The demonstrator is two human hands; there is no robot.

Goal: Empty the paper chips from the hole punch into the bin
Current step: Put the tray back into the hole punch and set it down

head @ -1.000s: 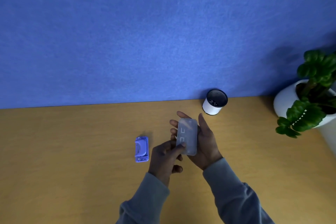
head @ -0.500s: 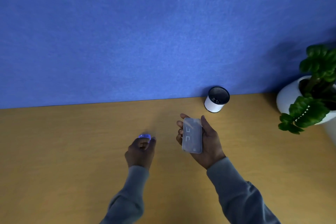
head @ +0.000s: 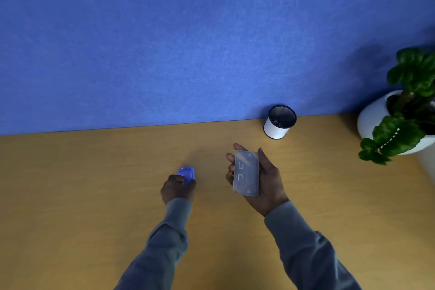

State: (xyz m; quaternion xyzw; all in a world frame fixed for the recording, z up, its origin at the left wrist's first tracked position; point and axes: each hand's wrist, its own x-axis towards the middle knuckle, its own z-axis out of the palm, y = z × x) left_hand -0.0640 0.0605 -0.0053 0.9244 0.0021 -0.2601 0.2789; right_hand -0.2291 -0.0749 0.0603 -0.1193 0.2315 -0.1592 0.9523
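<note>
Punch body (head: 186, 174) in left hand's (head: 178, 188) grip; right hand (head: 263, 179) cradles tray (head: 246, 173).

Two hands: a left hand (head: 178, 189) at lower centre and a right hand (head: 263, 179) beside it. One blue hole punch (head: 186, 174), one clear tray (head: 246, 173), one small bin (head: 279, 121) at centre right, one potted plant (head: 404, 110) at the right edge.

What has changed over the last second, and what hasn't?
The left hand left the clear tray, moved left and closed its fingers on the blue hole punch on the desk. The right hand holds the tray as before. The bin and plant stayed put.
</note>
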